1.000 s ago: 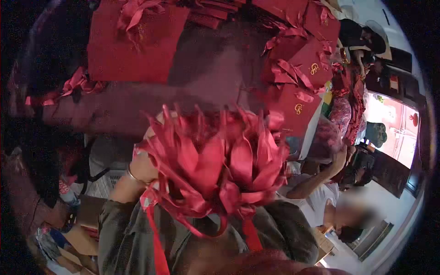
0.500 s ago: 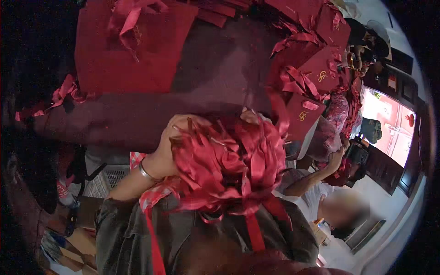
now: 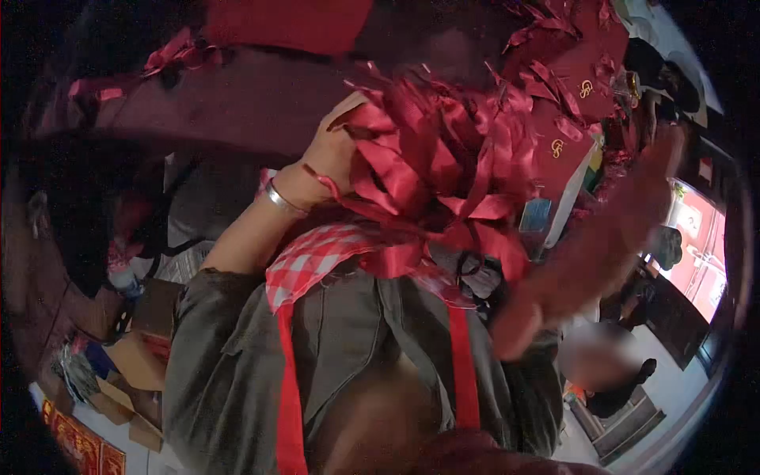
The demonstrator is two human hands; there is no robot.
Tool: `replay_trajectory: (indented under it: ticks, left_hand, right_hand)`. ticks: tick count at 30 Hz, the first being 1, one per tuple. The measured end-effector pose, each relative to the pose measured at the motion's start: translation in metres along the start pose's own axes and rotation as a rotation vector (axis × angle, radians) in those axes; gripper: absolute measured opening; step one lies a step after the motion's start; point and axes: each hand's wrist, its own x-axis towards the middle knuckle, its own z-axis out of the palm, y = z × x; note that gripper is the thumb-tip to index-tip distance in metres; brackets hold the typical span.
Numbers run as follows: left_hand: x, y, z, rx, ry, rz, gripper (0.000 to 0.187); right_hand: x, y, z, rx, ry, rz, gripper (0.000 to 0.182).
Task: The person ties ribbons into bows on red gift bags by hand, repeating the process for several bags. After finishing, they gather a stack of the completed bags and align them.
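A thick bunch of shiny red ribbons (image 3: 451, 158) fans out in front of my chest, its loops and pale-tipped ends sticking up. My left hand (image 3: 336, 154) is closed around its left side and wears a silver bracelet at the wrist. A thin red band crosses near the base of that thumb. I cannot make out my right hand; the ribbons cover the place where it was, and a large smeared reddish-brown shape (image 3: 594, 245) lies to the right. Below the bunch is a red-and-white checked apron (image 3: 313, 257) over dark clothing.
A dark red covered table (image 3: 206, 111) stretches ahead, with a red sheet (image 3: 289, 24) on it. Dark red gift bags (image 3: 558, 146) with gold lettering and ribbons stand at the right. Open cardboard boxes (image 3: 131, 372) are at the lower left. Another person (image 3: 606, 364) is at the right.
The view has tipped down towards my body. The ribbon bunch and my left hand appear higher and further right. Fingers behind the bunch no longer show, and a smeared shape has appeared at the right.
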Motion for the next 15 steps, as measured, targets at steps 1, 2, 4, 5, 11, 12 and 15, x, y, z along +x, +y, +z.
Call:
replay_trajectory:
  ticks: [1,2,4,5,11,12,15]
  left_hand:
    - [-0.003,0.003,-0.001,-0.139,-0.043,-0.145,0.047]
    - [-0.007,0.005,-0.002,-0.283,-0.084,-0.287,0.049]
    - [-0.012,0.006,-0.003,-0.430,-0.112,-0.420,0.051]
    - [-0.013,0.005,-0.003,-0.331,-0.128,-0.222,0.056]
    - [-0.002,0.007,0.009,0.097,-0.036,0.184,0.050]
    - [-0.002,0.005,0.011,0.129,-0.077,0.148,0.047]
    - [0.002,0.017,0.007,-0.027,-0.114,0.103,0.035]
  right_hand:
    - [0.004,-0.002,0.005,-0.012,-0.008,-0.019,0.108]
    - [0.007,-0.002,0.011,-0.020,-0.024,-0.039,0.108]
    - [0.008,-0.002,0.022,-0.023,0.002,-0.059,0.109]
    - [0.005,-0.001,0.027,-0.021,0.023,-0.068,0.110]
    - [-0.004,-0.013,0.028,-0.065,0.069,-0.032,0.108]
    - [-0.004,-0.021,0.019,-0.170,0.078,-0.035,0.107]
    - [0.004,-0.043,0.000,-0.127,0.156,-0.083,0.095]
